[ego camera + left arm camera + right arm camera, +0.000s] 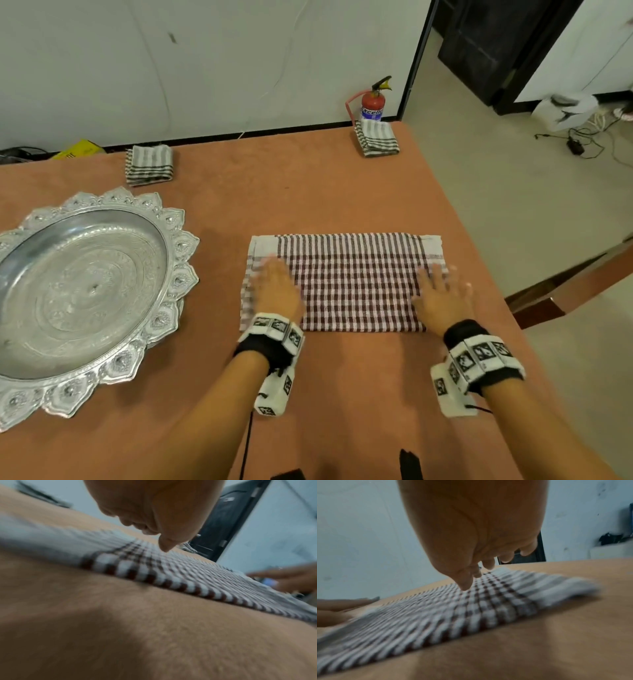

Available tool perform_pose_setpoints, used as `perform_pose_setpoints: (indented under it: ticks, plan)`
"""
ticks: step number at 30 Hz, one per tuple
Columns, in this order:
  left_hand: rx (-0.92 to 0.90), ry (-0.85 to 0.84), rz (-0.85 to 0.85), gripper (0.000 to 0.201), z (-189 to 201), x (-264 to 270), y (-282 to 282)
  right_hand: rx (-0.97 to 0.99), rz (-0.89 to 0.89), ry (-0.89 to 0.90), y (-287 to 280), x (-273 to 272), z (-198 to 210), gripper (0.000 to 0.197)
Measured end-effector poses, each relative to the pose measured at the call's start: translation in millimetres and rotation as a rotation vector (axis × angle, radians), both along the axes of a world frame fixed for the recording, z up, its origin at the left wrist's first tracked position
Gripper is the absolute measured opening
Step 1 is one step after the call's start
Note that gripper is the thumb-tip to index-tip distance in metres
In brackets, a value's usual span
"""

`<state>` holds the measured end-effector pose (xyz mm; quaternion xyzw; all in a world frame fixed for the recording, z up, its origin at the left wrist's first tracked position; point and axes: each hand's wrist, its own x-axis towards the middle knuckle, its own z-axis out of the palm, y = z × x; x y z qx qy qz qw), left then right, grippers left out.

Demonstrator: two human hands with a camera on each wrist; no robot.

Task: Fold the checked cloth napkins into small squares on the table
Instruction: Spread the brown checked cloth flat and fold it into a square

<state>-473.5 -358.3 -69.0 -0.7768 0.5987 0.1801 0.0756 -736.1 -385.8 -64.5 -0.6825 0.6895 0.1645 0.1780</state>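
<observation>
I have the checked napkin [356,284] lying on the orange table [342,185] in front of me as a wide rectangle, with a striped band of a lower layer showing along its far edge, so I judge it folded once and not yet down to a small square. My left hand [277,287] lies flat on the napkin's left end and my right hand [442,294] flat on its right end, both with fingers spread out straight and pressing down, gripping nothing; both are smeared by motion blur in the head view, so I read this as smoothing the cloth, though I cannot tell the direction. The wrist views agree: the left thumb tip [165,546] points down at the weave, and the right fingertips [465,584] sit just over or on the checks; whether they touch I cannot tell through the blur. Two grey striped folded squares already sit at the far edge of the table, one at far left [149,165] and one at far right [376,138], which I take as finished napkins. The big silver tray [154,325] to my left holds nothing that I can see. So by my reckoning two are done, this one is midway, and it needs at least one more fold across its long side, probably two, before it matches the others
</observation>
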Motion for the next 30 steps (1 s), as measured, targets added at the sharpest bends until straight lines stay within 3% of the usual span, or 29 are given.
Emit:
perform_pose_setpoints:
  ticks: [3, 5, 8, 12, 16, 20, 22, 24, 26, 30]
  plan:
    - [0.035, 0.143, -0.280, 0.058, -3.0, -42.9, -23.9, -0.001, 0.101, -0.113, -22.9, 52.1, -3.3, 0.058]
    - [0.107, 0.182, -0.305, 0.056, -13.7, -48.0, -34.8, 0.056, 0.126, -0.161, -35.5, 75.5, -10.4, 0.058]
    - [0.115, 0.123, -0.226, 0.056, -24.7, -19.7, -49.3, 0.101, 0.147, -0.161, -53.4, 67.1, -19.2, 0.054]
    - [0.113, 0.108, -0.042, 0.056, -27.3, 27.7, -62.1, 0.100, 0.028, -0.134, -69.7, 16.8, -21.5, 0.058]
    - [0.066, 0.093, 0.011, 0.057, -28.8, 34.7, -64.8, 0.074, -0.050, -0.158, -74.1, -5.3, -17.4, 0.061]
    - [0.043, 0.046, 0.057, 0.065, -13.3, 17.7, -68.2, -0.225, -0.272, -0.157, -60.9, -2.0, -14.7, 0.070]
    - [-0.055, 0.028, -0.048, 0.066, -3.9, -5.3, -67.7, -0.306, -0.421, -0.134, -45.6, -4.1, -11.3, 0.055]
    - [-0.139, 0.054, -0.277, 0.063, 3.0, -38.4, -65.7, -0.247, -0.530, -0.098, -26.2, -8.1, -13.2, 0.045]
    - [-0.203, 0.105, -0.544, 0.061, 8.2, -72.3, -68.0, -0.182, -0.581, -0.067, -8.7, -11.8, -21.2, 0.047]
    - [-0.201, 0.095, -0.942, 0.060, 20.0, -132.1, -86.5, -0.139, -0.584, -0.293, 7.8, -18.8, -25.5, 0.029]
